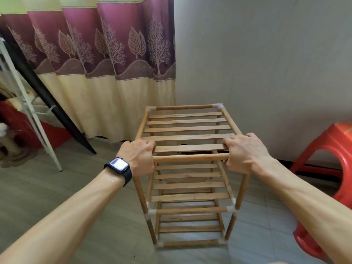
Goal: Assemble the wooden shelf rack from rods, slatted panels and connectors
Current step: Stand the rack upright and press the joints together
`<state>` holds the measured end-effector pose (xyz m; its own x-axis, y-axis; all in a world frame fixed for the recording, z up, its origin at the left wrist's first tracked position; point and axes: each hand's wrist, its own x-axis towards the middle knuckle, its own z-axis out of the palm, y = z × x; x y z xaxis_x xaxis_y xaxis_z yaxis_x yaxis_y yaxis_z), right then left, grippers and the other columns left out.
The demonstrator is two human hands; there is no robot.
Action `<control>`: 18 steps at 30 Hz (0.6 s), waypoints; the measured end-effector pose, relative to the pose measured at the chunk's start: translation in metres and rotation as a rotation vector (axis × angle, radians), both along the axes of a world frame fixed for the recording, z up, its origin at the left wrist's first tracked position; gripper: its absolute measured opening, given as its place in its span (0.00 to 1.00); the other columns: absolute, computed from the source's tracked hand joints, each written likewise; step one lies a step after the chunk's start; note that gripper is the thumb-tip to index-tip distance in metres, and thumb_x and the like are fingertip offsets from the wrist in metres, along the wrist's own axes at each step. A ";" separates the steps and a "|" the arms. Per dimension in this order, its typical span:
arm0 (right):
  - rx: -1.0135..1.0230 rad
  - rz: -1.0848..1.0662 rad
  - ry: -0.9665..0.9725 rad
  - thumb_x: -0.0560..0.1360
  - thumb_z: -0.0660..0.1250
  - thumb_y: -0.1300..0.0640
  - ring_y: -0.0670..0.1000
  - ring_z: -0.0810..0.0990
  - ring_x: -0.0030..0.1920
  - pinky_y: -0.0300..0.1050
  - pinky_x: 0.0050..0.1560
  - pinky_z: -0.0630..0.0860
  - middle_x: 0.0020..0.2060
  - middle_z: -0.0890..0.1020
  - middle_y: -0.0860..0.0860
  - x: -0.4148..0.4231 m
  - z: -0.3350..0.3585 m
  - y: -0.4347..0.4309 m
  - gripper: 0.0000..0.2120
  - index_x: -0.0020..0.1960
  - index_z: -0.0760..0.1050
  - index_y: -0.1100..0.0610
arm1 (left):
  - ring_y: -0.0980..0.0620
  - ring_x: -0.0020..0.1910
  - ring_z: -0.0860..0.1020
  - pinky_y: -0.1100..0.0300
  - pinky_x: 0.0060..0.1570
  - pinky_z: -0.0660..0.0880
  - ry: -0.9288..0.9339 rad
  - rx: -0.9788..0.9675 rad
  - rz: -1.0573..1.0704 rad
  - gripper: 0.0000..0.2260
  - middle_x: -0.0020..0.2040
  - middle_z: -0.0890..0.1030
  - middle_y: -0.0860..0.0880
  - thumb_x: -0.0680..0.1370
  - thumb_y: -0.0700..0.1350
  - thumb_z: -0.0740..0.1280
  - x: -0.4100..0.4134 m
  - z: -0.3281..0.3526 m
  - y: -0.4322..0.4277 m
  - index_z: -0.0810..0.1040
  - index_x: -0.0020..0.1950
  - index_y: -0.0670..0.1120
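A person is standing over a three-tier rack of pale wooden rods and slatted panels, which is standing upright on the grey tiled floor, close to a white wall and near a maroon and cream patterned curtain. A red plastic stool is sitting off to the right, apart from the rack.

The left grip, a bare hand with a dark watch on its wrist, is wrapping round the near left top corner. The right grip is wrapping round the near right top corner. Both are curling tight, fingers hooking over onto the nearest slat of the top slatted wooden panel, and covering whatever connector sits at each corner.

The round wooden front top rod is spanning the gap between the two grips, its long axis running left to right, one end in each, neither nearer than the other. The translucent white plastic connectors are showing at the other joints, all looking seated. The rack is looking complete, so the hands are probably pressing the last corners home or steadying it; any push should be going evenly down both ends.
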<state>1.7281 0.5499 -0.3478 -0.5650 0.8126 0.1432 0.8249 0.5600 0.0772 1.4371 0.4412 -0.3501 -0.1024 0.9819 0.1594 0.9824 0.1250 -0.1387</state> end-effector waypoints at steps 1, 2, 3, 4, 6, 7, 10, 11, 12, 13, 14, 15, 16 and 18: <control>0.000 0.001 -0.003 0.68 0.62 0.51 0.50 0.73 0.43 0.50 0.56 0.69 0.41 0.75 0.44 0.000 -0.001 0.001 0.07 0.46 0.70 0.47 | 0.48 0.52 0.76 0.55 0.46 0.69 -0.003 0.001 -0.001 0.12 0.54 0.79 0.52 0.75 0.53 0.64 0.000 -0.001 0.001 0.72 0.57 0.52; -0.001 0.001 -0.007 0.68 0.62 0.51 0.50 0.74 0.43 0.50 0.56 0.69 0.41 0.75 0.44 0.000 -0.001 0.002 0.07 0.46 0.70 0.47 | 0.48 0.51 0.76 0.55 0.45 0.69 -0.001 0.005 -0.003 0.12 0.53 0.78 0.52 0.75 0.53 0.64 -0.001 -0.002 0.001 0.72 0.57 0.52; -0.003 -0.002 -0.010 0.68 0.63 0.50 0.50 0.74 0.44 0.50 0.57 0.69 0.42 0.76 0.44 -0.001 -0.001 0.003 0.07 0.46 0.70 0.47 | 0.48 0.50 0.76 0.55 0.44 0.68 0.002 0.012 -0.005 0.11 0.52 0.78 0.52 0.75 0.52 0.64 -0.001 -0.002 0.001 0.72 0.56 0.52; -0.007 -0.006 -0.010 0.68 0.63 0.50 0.50 0.74 0.44 0.50 0.57 0.69 0.42 0.76 0.44 -0.001 0.000 0.003 0.07 0.47 0.71 0.47 | 0.48 0.49 0.76 0.55 0.44 0.68 0.006 0.021 -0.008 0.11 0.52 0.79 0.52 0.75 0.52 0.64 0.000 -0.002 0.001 0.72 0.56 0.52; -0.010 -0.011 -0.002 0.69 0.63 0.50 0.50 0.74 0.45 0.49 0.57 0.69 0.43 0.76 0.44 -0.002 0.000 0.002 0.07 0.47 0.70 0.47 | 0.48 0.50 0.76 0.55 0.45 0.68 0.005 0.031 -0.013 0.11 0.53 0.79 0.52 0.75 0.52 0.64 0.000 -0.003 0.001 0.72 0.57 0.52; -0.006 -0.010 0.006 0.70 0.63 0.49 0.50 0.74 0.46 0.49 0.57 0.69 0.44 0.76 0.44 -0.002 0.000 0.001 0.07 0.48 0.70 0.47 | 0.49 0.51 0.76 0.56 0.46 0.69 -0.001 0.032 -0.014 0.12 0.54 0.79 0.52 0.76 0.53 0.64 0.000 -0.004 0.001 0.72 0.58 0.52; -0.025 -0.001 0.025 0.72 0.64 0.46 0.49 0.74 0.52 0.50 0.64 0.67 0.50 0.76 0.44 0.001 0.000 -0.005 0.09 0.51 0.69 0.46 | 0.51 0.58 0.75 0.55 0.52 0.73 -0.012 0.021 -0.048 0.22 0.61 0.77 0.54 0.76 0.65 0.63 -0.005 -0.004 -0.003 0.72 0.64 0.54; -0.052 0.008 0.030 0.72 0.64 0.43 0.49 0.74 0.56 0.51 0.67 0.65 0.52 0.75 0.43 0.003 0.001 -0.006 0.12 0.53 0.70 0.45 | 0.52 0.60 0.74 0.55 0.54 0.74 -0.032 0.023 -0.079 0.29 0.64 0.76 0.55 0.74 0.72 0.60 -0.008 -0.002 -0.006 0.71 0.67 0.54; -0.101 0.019 0.030 0.72 0.64 0.36 0.48 0.73 0.60 0.53 0.71 0.62 0.56 0.74 0.42 0.005 0.004 -0.007 0.18 0.57 0.70 0.44 | 0.52 0.63 0.72 0.55 0.56 0.73 -0.063 0.015 -0.107 0.36 0.67 0.73 0.55 0.71 0.78 0.55 -0.009 0.000 -0.010 0.69 0.70 0.56; -0.172 0.031 0.028 0.70 0.62 0.28 0.47 0.70 0.63 0.55 0.73 0.59 0.59 0.71 0.41 0.007 0.007 -0.010 0.26 0.60 0.70 0.43 | 0.52 0.67 0.69 0.54 0.61 0.71 -0.096 -0.001 -0.125 0.42 0.72 0.69 0.55 0.68 0.81 0.49 -0.009 0.003 -0.015 0.66 0.73 0.57; -0.250 0.042 0.042 0.66 0.57 0.21 0.47 0.67 0.66 0.57 0.75 0.56 0.63 0.69 0.41 0.009 0.012 -0.012 0.35 0.64 0.69 0.41 | 0.52 0.72 0.65 0.53 0.67 0.68 -0.142 -0.015 -0.130 0.46 0.76 0.64 0.55 0.66 0.83 0.43 -0.009 0.006 -0.017 0.62 0.77 0.57; -0.313 0.053 0.080 0.62 0.53 0.17 0.47 0.64 0.69 0.59 0.76 0.53 0.66 0.67 0.41 0.010 0.017 -0.015 0.42 0.67 0.68 0.39 | 0.52 0.75 0.61 0.51 0.71 0.63 -0.216 -0.032 -0.110 0.49 0.79 0.59 0.56 0.65 0.83 0.39 -0.008 0.008 -0.016 0.58 0.79 0.58; -0.336 0.060 0.129 0.60 0.49 0.15 0.47 0.62 0.71 0.61 0.76 0.52 0.69 0.65 0.41 0.009 0.021 -0.016 0.46 0.69 0.67 0.38 | 0.52 0.78 0.57 0.49 0.75 0.59 -0.307 -0.056 -0.070 0.49 0.81 0.56 0.55 0.66 0.82 0.37 -0.006 0.010 -0.014 0.55 0.81 0.57; -0.291 0.049 0.201 0.64 0.46 0.16 0.48 0.58 0.76 0.61 0.77 0.52 0.76 0.61 0.42 0.001 0.027 -0.014 0.45 0.74 0.63 0.38 | 0.52 0.81 0.49 0.43 0.77 0.52 -0.399 -0.144 0.041 0.45 0.82 0.51 0.53 0.71 0.78 0.38 -0.001 0.013 -0.003 0.52 0.82 0.55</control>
<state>1.7289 0.5361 -0.3209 -0.5884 0.8083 0.0222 0.7789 0.5740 -0.2525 1.4360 0.4386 -0.3371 -0.1673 0.9851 -0.0389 0.9574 0.1718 0.2323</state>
